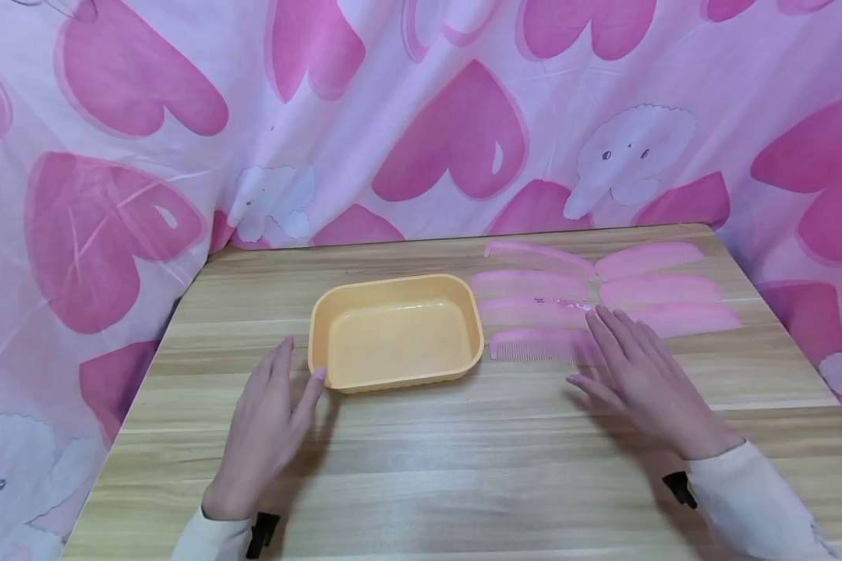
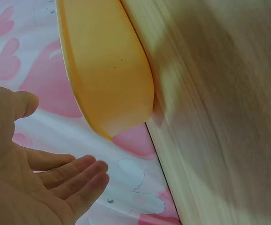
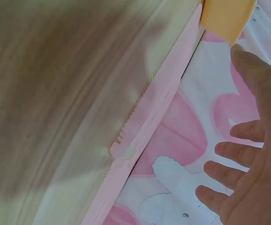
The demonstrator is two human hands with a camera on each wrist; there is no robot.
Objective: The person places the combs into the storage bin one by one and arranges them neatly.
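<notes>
An orange-yellow plastic basin (image 1: 396, 383) stands on the wooden table, with nothing in it. Just to its left is my left hand (image 1: 263, 428), fingers extended and thumb near the basin's front left corner; the left wrist view shows a gap between that hand (image 2: 55, 178) and the basin (image 2: 109, 70). Several pink combs lie in two columns right of the basin, the nearest comb (image 1: 543, 345) with its teeth toward me. Over the right end of this comb hovers my right hand (image 1: 649, 382), fingers straight and holding nothing. In the right wrist view the hand (image 3: 247, 154) is apart from the combs (image 3: 147, 112).
Behind the wooden table (image 1: 428, 475) hangs a pink curtain (image 1: 421, 117) with hearts and white animal figures. More combs, such as the far right comb (image 1: 649, 259), lie toward the table's back edge. A black clip (image 1: 263, 534) shows at the left cuff.
</notes>
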